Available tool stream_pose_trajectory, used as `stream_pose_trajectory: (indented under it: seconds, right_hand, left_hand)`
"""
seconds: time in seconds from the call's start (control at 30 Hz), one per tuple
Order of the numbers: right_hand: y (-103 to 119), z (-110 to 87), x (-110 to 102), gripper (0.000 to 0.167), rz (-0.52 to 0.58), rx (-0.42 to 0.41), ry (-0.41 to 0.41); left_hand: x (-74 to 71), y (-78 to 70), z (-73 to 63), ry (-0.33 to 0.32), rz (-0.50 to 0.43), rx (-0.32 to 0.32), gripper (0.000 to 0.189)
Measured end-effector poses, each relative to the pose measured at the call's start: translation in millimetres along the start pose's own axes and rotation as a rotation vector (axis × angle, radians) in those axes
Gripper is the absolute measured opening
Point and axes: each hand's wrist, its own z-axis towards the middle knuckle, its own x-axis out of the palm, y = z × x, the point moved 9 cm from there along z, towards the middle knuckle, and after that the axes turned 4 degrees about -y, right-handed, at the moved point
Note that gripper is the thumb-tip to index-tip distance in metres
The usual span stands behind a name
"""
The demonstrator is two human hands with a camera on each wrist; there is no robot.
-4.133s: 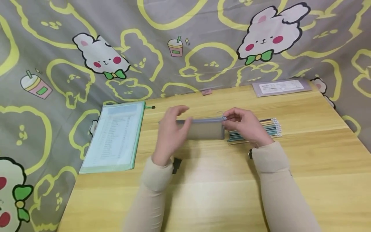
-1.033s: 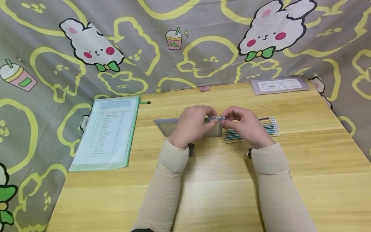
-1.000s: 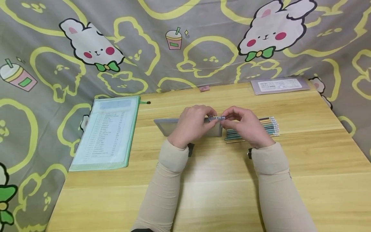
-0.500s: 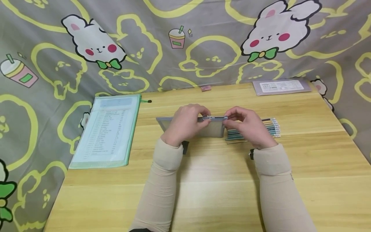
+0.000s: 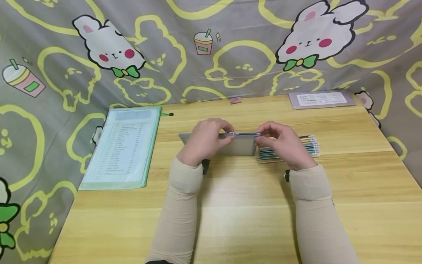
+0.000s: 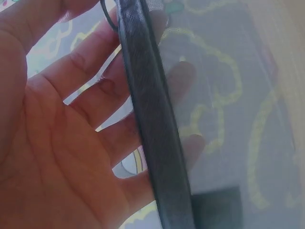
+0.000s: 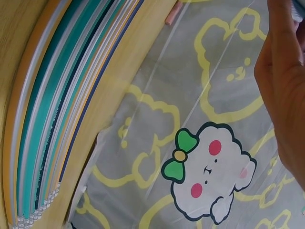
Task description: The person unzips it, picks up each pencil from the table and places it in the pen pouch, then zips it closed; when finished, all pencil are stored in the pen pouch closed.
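Observation:
A grey see-through zip pouch [image 5: 240, 147] stands on its long edge mid-table, zipper along the top. My left hand [image 5: 205, 138] pinches the zipper's slider [image 5: 235, 134] between thumb and index finger, left of the pouch's right end. In the left wrist view its other fingers [image 6: 183, 78] lie behind the dark zipper band [image 6: 152, 109] and show through the clear panel. To the right of the slider the zipper is parted in a narrow dark slit. My right hand [image 5: 284, 143] pinches the pouch's top right corner. Beneath it lies a row of pencils [image 5: 312, 148], partly covered.
A green-edged document bag [image 5: 123, 146] with a printed sheet lies at the left. At the back are a small pink piece [image 5: 235, 100] and a flat lilac packet [image 5: 321, 99] with a white label. Patterned cloth [image 5: 244, 55] hangs along the table's back and sides.
My left hand has moved from mid-pouch to the slider near the right corner, then drawn it leftward along the zipper, and the slit has lengthened. My right hand keeps pinching the corner.

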Motion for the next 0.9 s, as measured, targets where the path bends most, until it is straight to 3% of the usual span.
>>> stream_pose_trajectory:
  seconds: [0.53, 0.9]
  right_hand:
    - [-2.5, -2.6, -0.9, 0.02, -0.001, 0.002, 0.002]
    - [-1.2, -0.5, -2.5, 0.019, -0.013, -0.013, 0.006]
  left_hand:
    - [-9.7, 13.5, -11.0, 0.02, 0.017, -0.026, 0.02]
    - [-22.9, 28.4, -17.9, 0.039, 0.028, -0.105, 0.019]
